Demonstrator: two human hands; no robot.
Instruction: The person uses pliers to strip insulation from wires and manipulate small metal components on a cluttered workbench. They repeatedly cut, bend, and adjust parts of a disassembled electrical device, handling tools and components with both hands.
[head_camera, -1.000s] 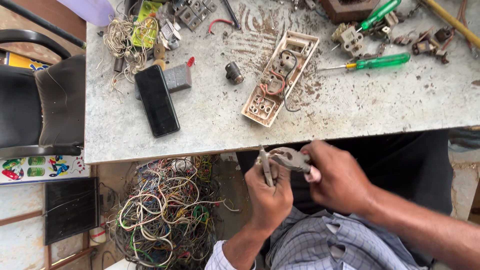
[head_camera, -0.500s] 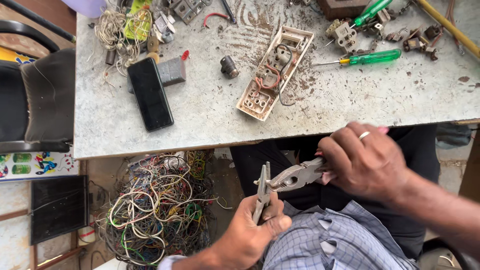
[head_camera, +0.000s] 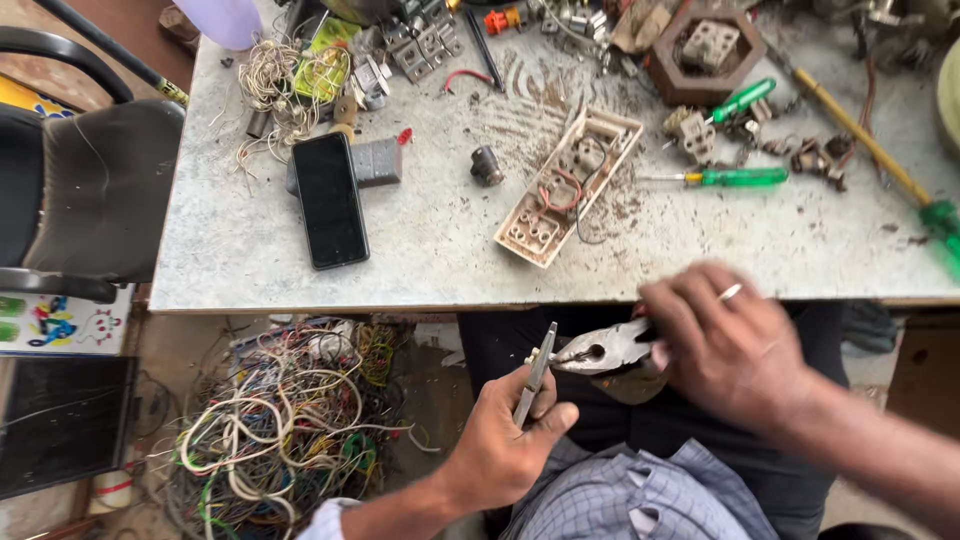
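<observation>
My right hand (head_camera: 735, 350) grips the handles of grey metal pliers (head_camera: 600, 352), whose jaws point left below the table edge. The jaw tips meet a thin flat metal strip (head_camera: 537, 372) that my left hand (head_camera: 505, 440) pinches upright over my lap. On the worn grey table (head_camera: 430, 250) above lies an opened cream switch housing (head_camera: 567, 185) with wires inside.
A black phone (head_camera: 328, 200) lies on the table's left part beside a grey block (head_camera: 372, 163). Two green-handled screwdrivers (head_camera: 740, 177) and loose electrical parts crowd the far side. A tangle of coloured wires (head_camera: 280, 420) covers the floor at left. A black chair (head_camera: 80, 190) stands left.
Both hands have shifted right and slightly apart, the pliers now lying level with their jaws at the strip. The view has tilted so more of the table's far side shows.
</observation>
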